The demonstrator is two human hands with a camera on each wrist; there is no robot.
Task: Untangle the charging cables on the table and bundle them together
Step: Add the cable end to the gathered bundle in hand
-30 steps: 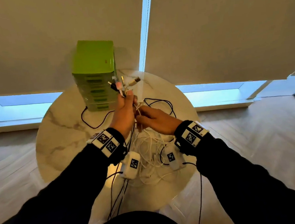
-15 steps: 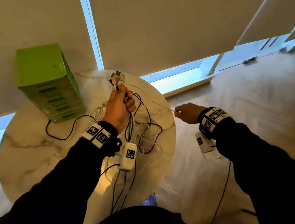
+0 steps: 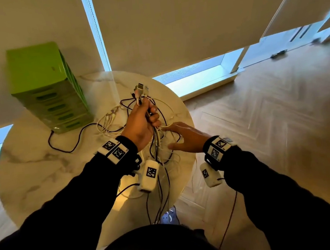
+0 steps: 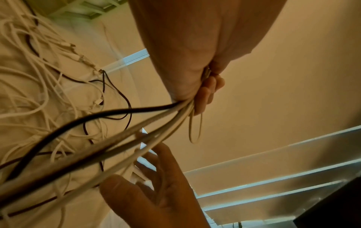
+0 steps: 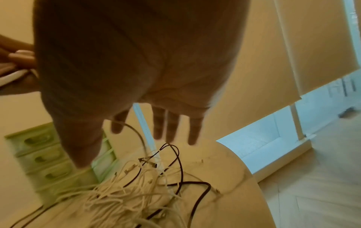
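Head view: my left hand [image 3: 142,125] clenches the plug ends of several black and white charging cables [image 3: 141,90] above the round marble bench [image 3: 31,171]. My right hand [image 3: 184,138] spreads released beside them. A green slotted box [image 3: 46,87] stands behind; its small mark is unreadable.

Left wrist view: gathered strands leave my fingers [image 4: 203,98]; a tangled heap [image 4: 39,92] remains.

Right wrist view: I judge bundling is barely half done, since loose cables [image 5: 136,192] sprawl below my straight fingers [image 5: 171,128].
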